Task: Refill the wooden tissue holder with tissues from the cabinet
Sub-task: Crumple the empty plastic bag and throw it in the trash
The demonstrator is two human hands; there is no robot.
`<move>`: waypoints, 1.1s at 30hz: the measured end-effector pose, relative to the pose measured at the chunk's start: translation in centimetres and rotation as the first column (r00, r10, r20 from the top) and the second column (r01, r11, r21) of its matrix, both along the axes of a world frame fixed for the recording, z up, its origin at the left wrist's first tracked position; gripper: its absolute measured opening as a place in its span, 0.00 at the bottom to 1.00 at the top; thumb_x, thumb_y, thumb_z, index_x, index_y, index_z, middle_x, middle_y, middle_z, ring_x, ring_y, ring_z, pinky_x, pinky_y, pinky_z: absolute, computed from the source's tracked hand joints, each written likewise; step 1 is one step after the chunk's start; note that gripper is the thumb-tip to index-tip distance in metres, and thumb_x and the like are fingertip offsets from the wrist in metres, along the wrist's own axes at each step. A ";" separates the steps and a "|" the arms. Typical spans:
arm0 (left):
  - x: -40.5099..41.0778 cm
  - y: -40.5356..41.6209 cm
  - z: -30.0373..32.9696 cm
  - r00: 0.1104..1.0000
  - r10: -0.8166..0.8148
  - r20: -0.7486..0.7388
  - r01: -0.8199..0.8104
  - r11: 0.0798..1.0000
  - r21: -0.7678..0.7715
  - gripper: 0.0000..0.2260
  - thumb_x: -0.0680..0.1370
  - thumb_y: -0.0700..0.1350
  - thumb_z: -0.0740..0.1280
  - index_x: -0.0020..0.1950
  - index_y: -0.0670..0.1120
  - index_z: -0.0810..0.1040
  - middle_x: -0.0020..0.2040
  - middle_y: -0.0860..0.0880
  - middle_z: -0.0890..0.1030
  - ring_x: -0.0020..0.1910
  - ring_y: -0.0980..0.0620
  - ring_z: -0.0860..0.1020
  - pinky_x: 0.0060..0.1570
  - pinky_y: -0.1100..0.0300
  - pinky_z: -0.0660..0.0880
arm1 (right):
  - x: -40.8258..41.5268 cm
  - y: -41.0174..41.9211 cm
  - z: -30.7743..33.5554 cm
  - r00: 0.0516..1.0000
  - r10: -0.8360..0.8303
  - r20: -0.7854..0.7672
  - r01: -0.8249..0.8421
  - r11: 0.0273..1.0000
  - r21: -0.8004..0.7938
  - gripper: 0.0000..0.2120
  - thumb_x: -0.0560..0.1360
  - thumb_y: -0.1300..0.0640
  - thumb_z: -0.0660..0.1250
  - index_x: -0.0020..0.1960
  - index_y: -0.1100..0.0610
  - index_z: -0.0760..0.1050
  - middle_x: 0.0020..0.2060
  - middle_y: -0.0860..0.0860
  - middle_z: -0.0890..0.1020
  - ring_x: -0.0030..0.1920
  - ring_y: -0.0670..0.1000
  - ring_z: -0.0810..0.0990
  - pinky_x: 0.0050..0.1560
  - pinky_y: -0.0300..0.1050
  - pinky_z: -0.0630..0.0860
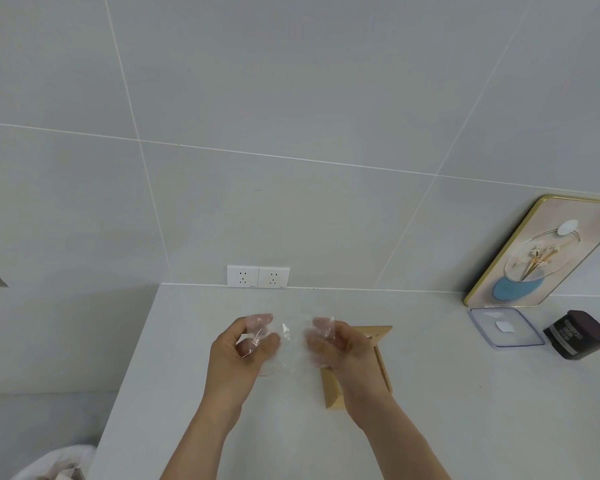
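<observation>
Both my hands are raised over the pale counter (430, 410), holding a piece of clear plastic wrap (286, 336) stretched between them. My left hand (246, 348) pinches its left side and my right hand (329, 344) grips its right side; the film covers the fingertips. The wooden tissue holder (381, 358) lies on the counter behind and under my right hand, which hides most of it. No tissues can be made out.
Two white wall sockets (258, 277) sit at the counter's back edge. At the right stand a gold-framed picture tray (548, 251), a clear lidded box (504, 327) and a dark jar (579, 334). A white bag (56, 462) lies at the lower left, below the counter's left edge.
</observation>
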State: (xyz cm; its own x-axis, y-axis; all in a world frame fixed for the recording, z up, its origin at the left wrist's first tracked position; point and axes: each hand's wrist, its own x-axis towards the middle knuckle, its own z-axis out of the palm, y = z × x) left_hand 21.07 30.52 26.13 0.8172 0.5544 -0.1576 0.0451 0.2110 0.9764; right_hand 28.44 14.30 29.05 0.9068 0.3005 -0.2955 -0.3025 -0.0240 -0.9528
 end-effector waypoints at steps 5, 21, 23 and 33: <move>-0.6 0.8 -0.2 0.999 0.044 0.001 -0.044 0.998 -0.044 0.12 0.74 0.35 0.75 0.53 0.50 0.86 0.47 0.49 0.85 0.38 0.50 0.82 0.43 0.61 0.81 | 0.6 -0.6 -0.6 0.996 -0.087 -0.024 0.087 0.996 -0.015 0.07 0.75 0.66 0.74 0.52 0.58 0.85 0.43 0.56 0.87 0.40 0.52 0.85 0.41 0.45 0.82; -1.1 0.3 -1.9 0.998 0.026 -0.050 -0.025 1.000 0.014 0.15 0.72 0.38 0.78 0.52 0.57 0.86 0.46 0.34 0.77 0.38 0.45 0.74 0.41 0.50 0.83 | -0.1 0.7 -1.8 0.990 -0.110 -0.085 0.108 0.994 -0.033 0.22 0.72 0.68 0.77 0.63 0.57 0.77 0.48 0.62 0.88 0.43 0.57 0.89 0.39 0.41 0.84; -1.2 0.2 -2.0 0.995 0.074 -0.073 -0.073 0.997 0.009 0.14 0.71 0.38 0.79 0.50 0.56 0.86 0.44 0.41 0.75 0.36 0.45 0.73 0.34 0.58 0.80 | -0.3 0.7 -1.9 0.993 -0.099 -0.070 0.096 0.995 -0.033 0.21 0.72 0.68 0.77 0.62 0.57 0.78 0.47 0.63 0.88 0.41 0.56 0.89 0.38 0.41 0.84; -2.0 -0.8 -0.7 0.975 0.170 -0.140 -0.185 0.977 -0.102 0.19 0.75 0.47 0.76 0.61 0.53 0.72 0.54 0.47 0.85 0.40 0.50 0.87 0.46 0.53 0.82 | 0.3 0.3 -1.6 0.996 -0.057 -0.066 0.056 0.998 -0.020 0.17 0.74 0.68 0.75 0.61 0.57 0.78 0.48 0.62 0.88 0.36 0.51 0.87 0.34 0.37 0.82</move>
